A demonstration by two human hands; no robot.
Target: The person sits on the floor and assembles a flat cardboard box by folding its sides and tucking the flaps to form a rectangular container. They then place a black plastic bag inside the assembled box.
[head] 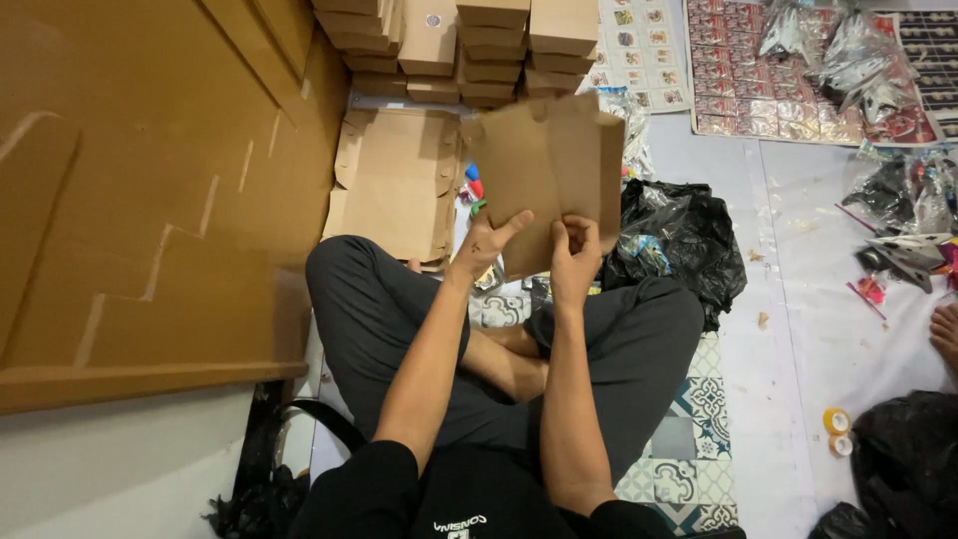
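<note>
1. The person is sitting cross-legged on the floor, holding up a flat brown cardboard blank [549, 170] in front of them, above the knees.
2. The left hand [489, 240] is gripping the blank's lower left edge, thumb stretched across its face, fingers hidden behind.
3. The right hand [576, 255] is pinching the blank's bottom edge near the middle, fingers curled on the near side.
4. A stack of more flat blanks [394, 185] is lying on the floor just beyond the left knee.
5. Folded brown boxes [479, 45] are standing piled in columns behind that stack, along the top edge.
6. Big brown cardboard sheets [150, 200] are leaning at the left, filling that side.
7. A black plastic bag [689, 235] is sitting crumpled right of the blank, touching the right knee.
8. Red and white printed sheets [738, 75] are lying flat at the upper right, with shiny silver packets [848, 55] heaped on them.
9. Two small tape rolls [836, 429], yellow and white, are resting on the pale floor cover at the lower right.
10. Another person's foot [946, 334] is showing at the right edge.
</note>
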